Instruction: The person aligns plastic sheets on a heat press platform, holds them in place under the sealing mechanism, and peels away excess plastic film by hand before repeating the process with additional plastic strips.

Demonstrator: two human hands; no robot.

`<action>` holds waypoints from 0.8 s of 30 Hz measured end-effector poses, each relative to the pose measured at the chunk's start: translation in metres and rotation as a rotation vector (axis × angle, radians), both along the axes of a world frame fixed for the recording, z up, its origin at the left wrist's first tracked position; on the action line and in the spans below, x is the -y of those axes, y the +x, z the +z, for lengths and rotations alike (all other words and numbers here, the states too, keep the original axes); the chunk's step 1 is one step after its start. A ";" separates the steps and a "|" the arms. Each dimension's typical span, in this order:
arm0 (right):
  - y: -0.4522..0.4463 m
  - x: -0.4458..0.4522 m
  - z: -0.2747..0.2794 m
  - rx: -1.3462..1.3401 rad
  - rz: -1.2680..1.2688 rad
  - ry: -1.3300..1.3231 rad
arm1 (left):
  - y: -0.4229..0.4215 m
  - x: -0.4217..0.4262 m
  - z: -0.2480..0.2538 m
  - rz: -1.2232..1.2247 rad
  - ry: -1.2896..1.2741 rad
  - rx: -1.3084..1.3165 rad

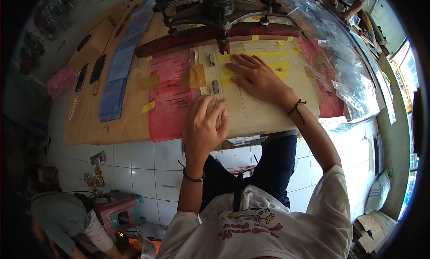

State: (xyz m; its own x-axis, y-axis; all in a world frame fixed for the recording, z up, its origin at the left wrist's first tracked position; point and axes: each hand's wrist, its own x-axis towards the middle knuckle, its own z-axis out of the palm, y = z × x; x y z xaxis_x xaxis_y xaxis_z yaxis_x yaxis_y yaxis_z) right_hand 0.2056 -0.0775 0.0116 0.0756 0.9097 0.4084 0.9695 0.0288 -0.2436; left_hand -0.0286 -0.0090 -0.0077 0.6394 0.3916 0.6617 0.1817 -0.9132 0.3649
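My left hand (205, 123) rests at the front edge of the pale work board (262, 111), fingers apart and curved, just below a small metal piece (215, 87). Another small metal piece (212, 60) lies farther up. My right hand (260, 79) lies spread on the board over yellow tape strips (280, 64), palm down. Neither hand shows anything in its grasp. Red sheeting (172, 95) covers the surface left of the board. Above my hands stands a black machine (220, 10) with a red-tipped part (224, 46) pointing down at the board.
Blue stacked sheets (117, 91), phones (97, 68) and an orange-handled tool (96, 88) lie on the left. Clear plastic (354, 86) covers the right side. A person bends beside a stool (118, 214) at lower left; another person's hand (347, 17) shows at upper right.
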 end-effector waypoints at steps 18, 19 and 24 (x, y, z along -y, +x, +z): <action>0.008 -0.005 0.002 -0.054 -0.054 -0.012 | -0.001 -0.003 -0.003 -0.022 0.072 -0.029; 0.007 -0.005 0.001 -0.056 -0.058 -0.014 | -0.001 -0.003 -0.004 -0.019 0.076 -0.028; 0.008 -0.003 0.004 -0.078 -0.060 -0.058 | 0.000 -0.004 -0.005 -0.029 0.096 -0.020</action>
State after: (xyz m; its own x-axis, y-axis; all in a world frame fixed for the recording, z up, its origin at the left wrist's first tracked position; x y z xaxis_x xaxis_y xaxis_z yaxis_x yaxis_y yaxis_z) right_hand 0.2132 -0.0747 0.0155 0.1600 0.9245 0.3460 0.9469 -0.0448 -0.3183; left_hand -0.0291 -0.0046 -0.0128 0.6632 0.3080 0.6821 0.1607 -0.9488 0.2721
